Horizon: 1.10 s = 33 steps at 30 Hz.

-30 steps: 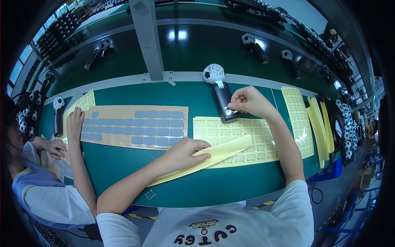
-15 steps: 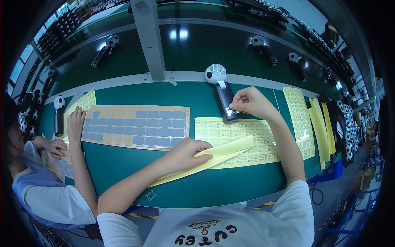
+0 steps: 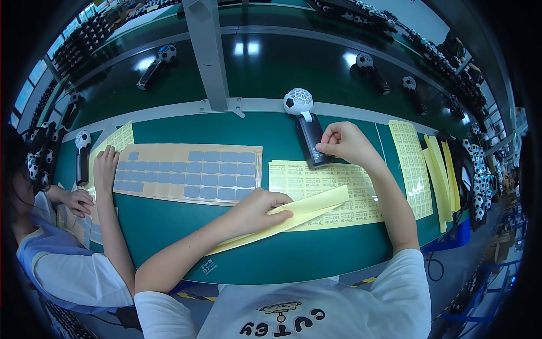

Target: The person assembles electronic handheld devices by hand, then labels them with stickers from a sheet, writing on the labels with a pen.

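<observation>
My left hand grips a folded yellow backing sheet, thumb on top. Below it lies a yellow sheet of clear printed labels. My right hand is closed in a pinch at the lower end of a black handle; anything between the fingertips is too small to make out. The handle belongs to a device with a white and black football-patterned head, lying on the green table with its head pointing away from me.
A brown sheet of grey stickers lies left of centre. A co-worker's hand rests at its left edge. More label sheets and yellow strips lie at right. Beyond a metal post, similar devices ride a green belt.
My right fingertips have moved slightly at the handle's end, and a pale shiny patch there no longer shows. My left hand stays put. Devices on the belt have shifted right.
</observation>
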Each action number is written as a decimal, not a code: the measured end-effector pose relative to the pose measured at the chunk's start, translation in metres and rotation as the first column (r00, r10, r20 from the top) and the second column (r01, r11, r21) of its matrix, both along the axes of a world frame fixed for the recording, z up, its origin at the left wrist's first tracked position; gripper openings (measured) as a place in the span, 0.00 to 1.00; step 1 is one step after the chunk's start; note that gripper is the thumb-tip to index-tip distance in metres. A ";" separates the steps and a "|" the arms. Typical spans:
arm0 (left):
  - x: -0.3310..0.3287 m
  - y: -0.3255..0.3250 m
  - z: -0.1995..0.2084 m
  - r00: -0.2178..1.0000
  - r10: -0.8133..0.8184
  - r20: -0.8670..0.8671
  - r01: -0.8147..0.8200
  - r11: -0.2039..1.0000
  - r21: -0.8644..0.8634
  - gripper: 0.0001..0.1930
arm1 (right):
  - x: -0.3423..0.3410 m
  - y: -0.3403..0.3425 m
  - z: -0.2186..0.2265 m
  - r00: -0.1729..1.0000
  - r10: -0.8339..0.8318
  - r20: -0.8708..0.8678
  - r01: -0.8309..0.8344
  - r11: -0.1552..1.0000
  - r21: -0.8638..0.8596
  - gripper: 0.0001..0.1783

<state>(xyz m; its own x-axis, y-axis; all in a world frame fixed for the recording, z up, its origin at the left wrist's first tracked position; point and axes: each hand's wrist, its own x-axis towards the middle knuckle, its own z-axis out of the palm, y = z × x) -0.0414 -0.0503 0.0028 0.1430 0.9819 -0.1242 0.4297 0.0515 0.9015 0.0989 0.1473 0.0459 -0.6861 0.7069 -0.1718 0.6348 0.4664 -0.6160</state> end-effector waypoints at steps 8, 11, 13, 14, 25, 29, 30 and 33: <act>-0.002 0.000 -0.003 1.000 0.000 0.025 0.000 1.000 0.022 0.12 | 0.011 0.016 -0.008 0.992 0.004 0.124 0.005 0.997 -0.072 0.27; -0.004 0.000 -0.004 1.000 0.001 0.015 -0.002 0.999 0.043 0.11 | 0.001 -0.003 -0.009 0.985 0.148 0.092 -0.160 0.979 0.129 0.25; -0.004 -0.001 -0.005 1.000 -0.002 0.008 0.001 0.998 0.060 0.11 | -0.005 -0.016 -0.009 0.954 0.288 0.090 -0.301 0.897 0.323 0.22; -0.003 -0.002 -0.005 1.000 0.012 0.002 -0.012 0.998 0.064 0.11 | -0.009 -0.015 -0.007 0.950 0.301 0.086 -0.312 0.892 0.328 0.22; 0.006 0.003 -0.009 0.999 -0.039 -0.017 0.040 0.992 0.120 0.11 | -0.051 0.104 -0.039 0.920 0.012 -0.391 0.222 0.807 0.548 0.16; -0.003 -0.002 -0.015 1.000 -0.025 -0.003 0.025 0.985 0.168 0.11 | -0.018 0.012 0.004 0.896 0.210 -0.392 -0.135 0.968 0.209 0.14; -0.004 -0.006 -0.015 0.999 0.014 0.035 -0.020 0.983 0.185 0.10 | -0.009 -0.015 0.010 0.867 0.283 -0.411 -0.271 0.958 0.090 0.13; -0.009 -0.004 -0.009 0.998 -0.005 0.063 0.001 0.998 0.059 0.11 | 0.025 -0.067 0.002 0.795 0.593 -0.129 -0.578 0.804 0.137 0.13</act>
<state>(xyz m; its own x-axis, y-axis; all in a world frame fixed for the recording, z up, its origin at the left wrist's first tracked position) -0.0500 -0.0545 -0.0058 0.1517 0.9868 -0.0569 0.3721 -0.0037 0.9282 0.1240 0.0807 0.0480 -0.9857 0.1676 0.0166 0.1209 0.7729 -0.6229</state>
